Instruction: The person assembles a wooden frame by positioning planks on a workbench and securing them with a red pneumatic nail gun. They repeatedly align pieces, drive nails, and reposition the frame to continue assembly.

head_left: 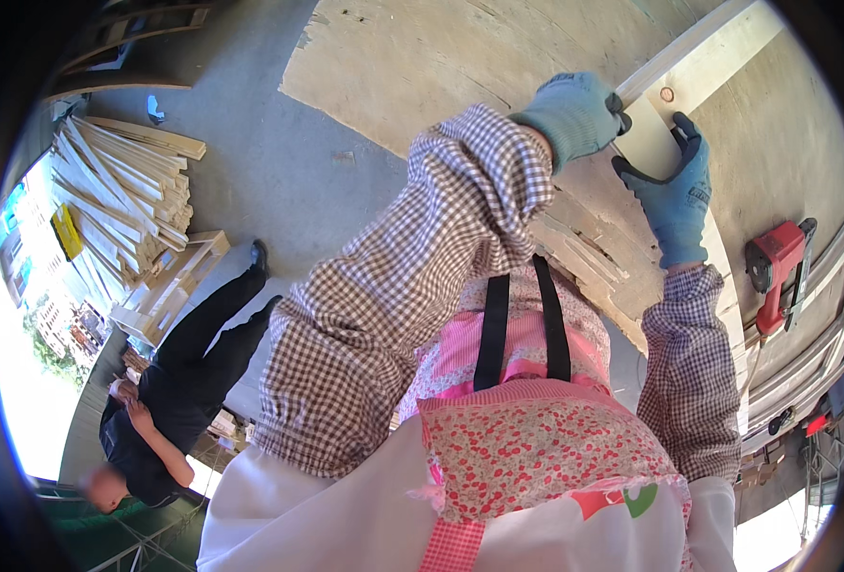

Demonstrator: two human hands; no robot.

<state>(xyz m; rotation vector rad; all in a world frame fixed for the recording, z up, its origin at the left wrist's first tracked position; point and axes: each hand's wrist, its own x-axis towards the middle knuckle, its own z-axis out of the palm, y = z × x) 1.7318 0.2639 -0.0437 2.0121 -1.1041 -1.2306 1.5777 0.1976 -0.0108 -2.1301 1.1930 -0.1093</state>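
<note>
My left hand (579, 112), in a light blue-grey work glove, grips the near edge of a long pale wooden board (703, 57). My right hand (677, 191), in a darker blue glove, presses flat on a second pale board (652, 143) that runs crosswise under the first. Both boards lie on a large plywood sheet (422, 67). My checked sleeves and a flowered apron fill the lower middle of the view.
A red power saw (776, 272) lies on the plywood to the right of my right hand. Left of me, a heap of pale wooden slats (126, 191) and a small wooden frame (169, 286) sit on the concrete floor. A person in black (179, 381) stands at the lower left.
</note>
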